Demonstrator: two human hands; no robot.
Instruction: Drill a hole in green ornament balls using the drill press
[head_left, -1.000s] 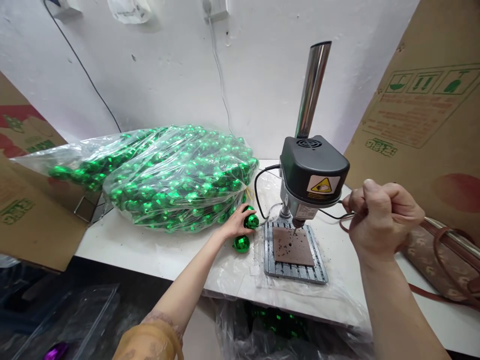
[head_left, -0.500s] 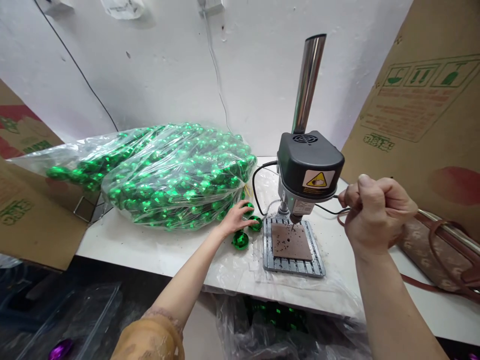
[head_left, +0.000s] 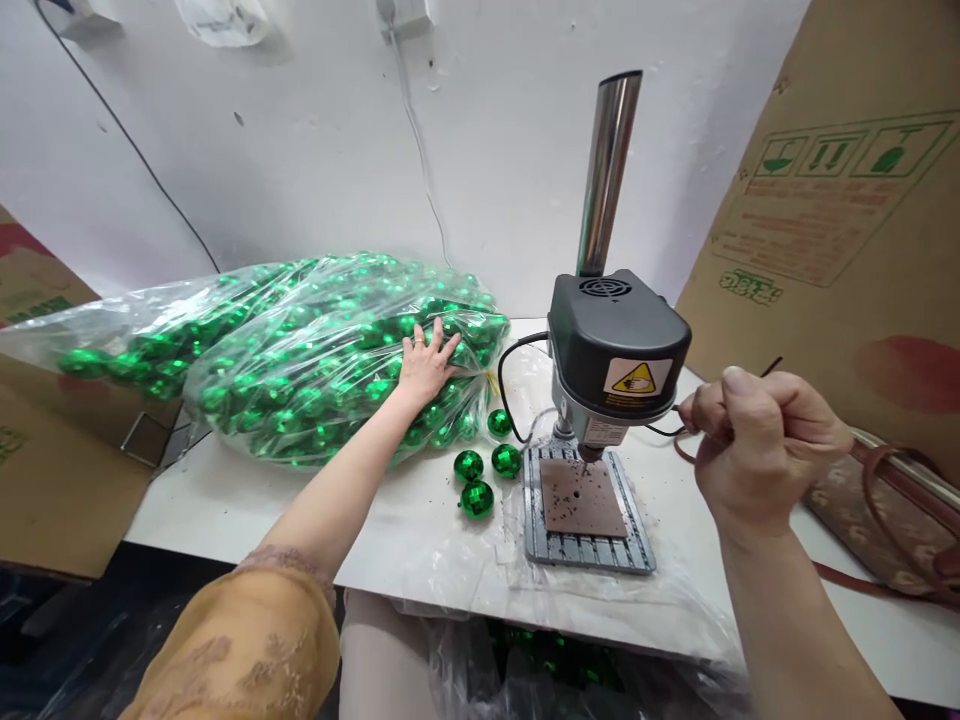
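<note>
My left hand (head_left: 426, 372) lies with fingers spread on a big clear plastic bag (head_left: 315, 370) full of shiny green faceted balls. Several loose green balls (head_left: 476, 499) rest on the table between the bag and a small bench drill press (head_left: 619, 345). My right hand (head_left: 757, 450) is closed in a fist at the right side of the drill press, around its feed lever, which is mostly hidden by the fingers. Under the drill bit, a brown board (head_left: 583, 498) with a hole and dark crumbs sits on the slotted metal base (head_left: 637, 556).
A cardboard box (head_left: 825, 230) stands at the right, with a patterned bag with brown straps (head_left: 862, 510) before it. Another carton (head_left: 60, 480) is at the left. The drill's black cable (head_left: 504, 385) loops beside the loose balls. Clear plastic sheeting hangs over the table's front edge.
My left hand has moved up and left from the loose balls onto the bag. A loose ball it covered now shows. My right hand keeps its grip beside the drill press.
</note>
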